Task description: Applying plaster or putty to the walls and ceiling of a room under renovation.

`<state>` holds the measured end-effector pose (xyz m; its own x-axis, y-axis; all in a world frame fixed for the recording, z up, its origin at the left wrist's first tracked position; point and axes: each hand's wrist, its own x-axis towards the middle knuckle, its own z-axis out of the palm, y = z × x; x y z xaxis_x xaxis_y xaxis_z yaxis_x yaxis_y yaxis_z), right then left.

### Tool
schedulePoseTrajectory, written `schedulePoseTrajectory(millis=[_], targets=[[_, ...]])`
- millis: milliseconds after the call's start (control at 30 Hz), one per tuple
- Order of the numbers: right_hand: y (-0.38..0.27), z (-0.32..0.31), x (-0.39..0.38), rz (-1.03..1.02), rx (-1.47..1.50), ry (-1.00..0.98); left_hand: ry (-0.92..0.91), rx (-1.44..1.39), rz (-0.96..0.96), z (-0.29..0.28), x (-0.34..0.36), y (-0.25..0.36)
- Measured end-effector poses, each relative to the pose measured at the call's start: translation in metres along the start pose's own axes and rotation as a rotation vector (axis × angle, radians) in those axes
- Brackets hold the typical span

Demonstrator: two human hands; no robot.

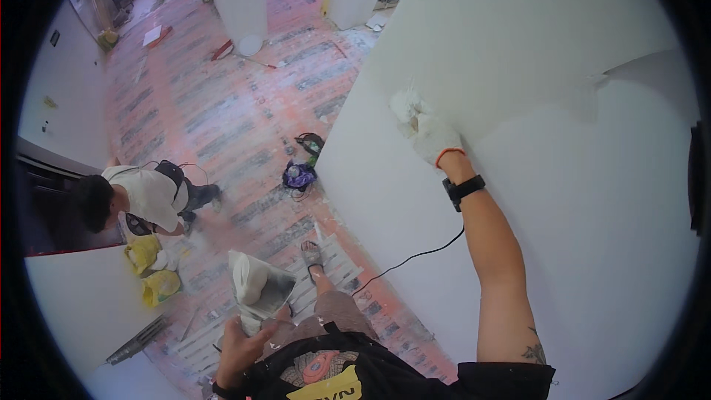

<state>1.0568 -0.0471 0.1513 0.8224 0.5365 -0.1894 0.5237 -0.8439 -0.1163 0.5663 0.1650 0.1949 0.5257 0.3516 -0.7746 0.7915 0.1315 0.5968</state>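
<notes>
My left hand (248,344), bare, is closed at the lower end of a broad putty knife (280,287) near my waist. A thick lump of white putty (252,279) lies on its grey blade. My right hand (435,137) wears a white work glove with an orange cuff and reaches up to the wall (415,207) on the right. Its fingers are closed round a white-smeared tool (407,106) against the surface; its exact kind is hard to make out. Around and above it the wall has a greyish, damp-looking coat (533,37), with plain white below.
A person (148,196) in a white shirt bends at the left, beside yellow bags (153,285). A purple bag (299,175) lies at the wall's foot. A black cable (415,255) runs along the wall. Pink-grey protective sheeting (252,118) covers the floor; a column (241,0) stands farther off.
</notes>
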Motion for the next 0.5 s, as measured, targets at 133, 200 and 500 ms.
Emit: schedulePoseTrajectory(millis=[133, 200, 500], targets=[[0.012, 0.051, -0.003, 0.017, 0.025, 0.073, 0.007, 0.044, -0.111, 0.001, -0.002, 0.001], [0.011, 0.039, -0.003, 0.183, -0.012, -0.237, 0.016, 0.150, -0.053, 0.002, 0.003, -0.004], [0.018, -0.167, -0.167, 0.198, 0.660, 0.185, -0.171, 0.039, 0.108, -0.004, 0.009, 0.028]])
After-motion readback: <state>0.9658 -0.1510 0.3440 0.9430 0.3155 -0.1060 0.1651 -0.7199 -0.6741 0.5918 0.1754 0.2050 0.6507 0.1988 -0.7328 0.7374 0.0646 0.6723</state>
